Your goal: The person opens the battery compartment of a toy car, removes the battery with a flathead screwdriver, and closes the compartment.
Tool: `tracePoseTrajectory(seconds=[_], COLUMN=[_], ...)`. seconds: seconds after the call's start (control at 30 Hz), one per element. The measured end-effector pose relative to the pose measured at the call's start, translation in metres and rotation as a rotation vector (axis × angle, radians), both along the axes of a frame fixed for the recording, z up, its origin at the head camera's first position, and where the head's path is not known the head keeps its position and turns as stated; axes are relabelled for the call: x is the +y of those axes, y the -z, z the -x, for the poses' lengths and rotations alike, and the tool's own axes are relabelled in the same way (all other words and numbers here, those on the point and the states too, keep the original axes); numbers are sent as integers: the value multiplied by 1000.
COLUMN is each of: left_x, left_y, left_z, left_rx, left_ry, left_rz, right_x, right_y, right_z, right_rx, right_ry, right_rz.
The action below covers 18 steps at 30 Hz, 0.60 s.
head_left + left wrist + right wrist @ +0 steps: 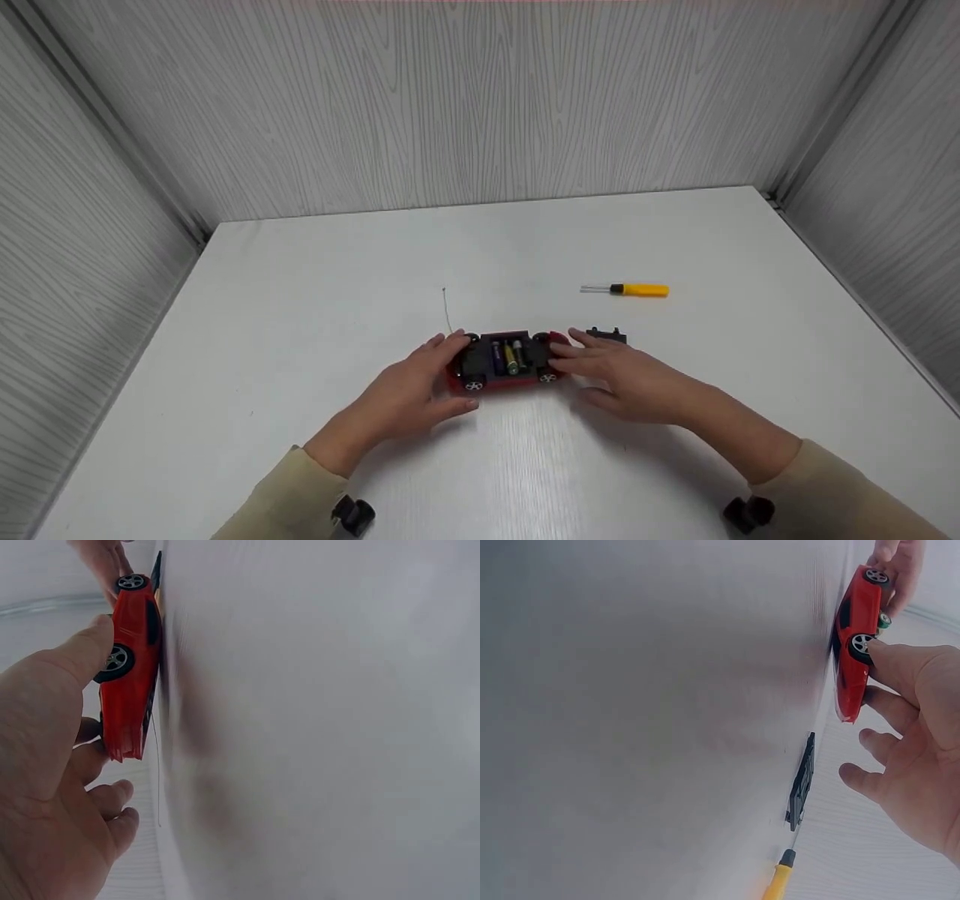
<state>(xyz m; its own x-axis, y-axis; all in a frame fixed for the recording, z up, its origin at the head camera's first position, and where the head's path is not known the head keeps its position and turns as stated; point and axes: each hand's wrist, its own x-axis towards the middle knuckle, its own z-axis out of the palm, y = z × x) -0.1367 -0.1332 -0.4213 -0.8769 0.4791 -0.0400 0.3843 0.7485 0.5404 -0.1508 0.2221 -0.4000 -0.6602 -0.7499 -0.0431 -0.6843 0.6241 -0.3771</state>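
Note:
A red toy car (517,382) lies upside down on the table, its black underside facing up. Three batteries (510,356) sit in its uncovered compartment; one end of a green battery (884,620) sticks up above the chassis in the right wrist view. At the car's left end, my left hand (409,390) touches it with extended fingers, the thumb near a wheel. My right hand (637,381) rests its fingertips on the right end, thumb apart from the body. A thin wire antenna (446,309) stretches away from the car's left end.
Just beyond my right fingers lies a black battery cover (607,336), partly hidden by that hand. Farther back is a screwdriver (641,290) with a yellow handle. Grey wood-grain panels (480,105) enclose the white table (337,277) at the back and sides.

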Motion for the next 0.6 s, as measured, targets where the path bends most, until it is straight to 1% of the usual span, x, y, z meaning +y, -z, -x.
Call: tracePoseTrajectory(seconds=[0.2,0.4,0.5,0.6], left_x=[0,1,1,3], left_y=[2,5,5,4], left_z=[0,6,10,14], left_rx=[19,52,40,2], left_ry=[-17,3,-4,-23], left_rz=[-27,-73,-91,-110], right_x=[-1,-3,-6,-11], right_y=[-2,-6,-9,-11], right_z=[1,4,8,13], right_rx=[-6,-33,-64,-68], right_ry=[12,39,55,70], right_rz=[50,141,203,253])
